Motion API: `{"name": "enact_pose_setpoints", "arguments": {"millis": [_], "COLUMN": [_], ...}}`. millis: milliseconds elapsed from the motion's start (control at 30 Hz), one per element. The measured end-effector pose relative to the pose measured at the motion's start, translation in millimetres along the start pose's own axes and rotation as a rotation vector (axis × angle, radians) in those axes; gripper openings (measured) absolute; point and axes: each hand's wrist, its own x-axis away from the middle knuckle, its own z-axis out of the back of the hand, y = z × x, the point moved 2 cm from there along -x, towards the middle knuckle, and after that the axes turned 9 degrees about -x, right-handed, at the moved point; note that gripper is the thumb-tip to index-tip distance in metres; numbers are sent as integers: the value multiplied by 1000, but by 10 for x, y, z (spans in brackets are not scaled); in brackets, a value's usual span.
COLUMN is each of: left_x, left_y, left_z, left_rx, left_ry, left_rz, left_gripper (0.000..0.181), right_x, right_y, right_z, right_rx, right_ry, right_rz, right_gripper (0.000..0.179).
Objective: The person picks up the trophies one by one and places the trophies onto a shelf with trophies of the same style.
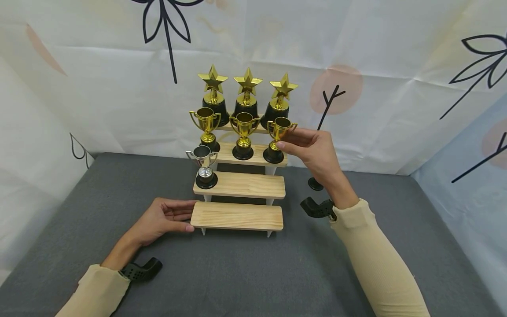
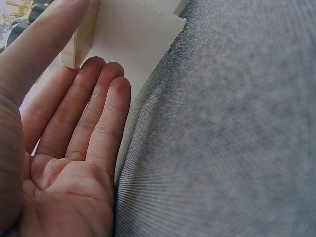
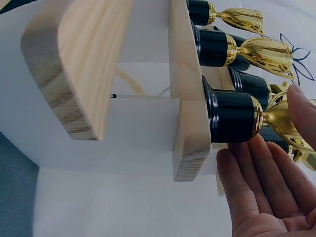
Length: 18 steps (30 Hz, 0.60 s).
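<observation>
My right hand [image 1: 313, 147] is at the right-hand gold trophy cup [image 1: 273, 154] on the second shelf from the top, its thumb by the stem and its fingers behind. In the right wrist view, that cup's black base [image 3: 234, 116] stands against the shelf. At the left end of the bottom shelf [image 1: 237, 216] of a wooden tiered stand, my left hand [image 1: 164, 220] has its thumb by the front corner. The left wrist view shows its straight fingers [image 2: 106, 118] beside the shelf end and the stand's white side panel [image 2: 133, 44].
Two more gold cups [image 1: 243, 152] share that shelf. Gold star trophies [image 1: 247, 103] stand on the top shelf, and a silver cup [image 1: 206, 176] sits at the left of the shelf below. A round black thing [image 1: 315, 184] lies right of the stand on the grey table [image 1: 237, 273].
</observation>
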Motion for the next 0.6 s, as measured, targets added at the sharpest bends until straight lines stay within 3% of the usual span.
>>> {"name": "enact_pose_setpoints", "arguments": {"millis": [600], "left_x": [0], "left_y": [-6], "left_z": [1], "left_rx": [24], "left_ry": [-10], "left_rz": [-14], "left_gripper": [73], "right_x": [166], "right_y": [80], "right_z": [209], "right_rx": [-96], "right_ry": [51], "right_rz": [-9], "right_gripper": [48]}}
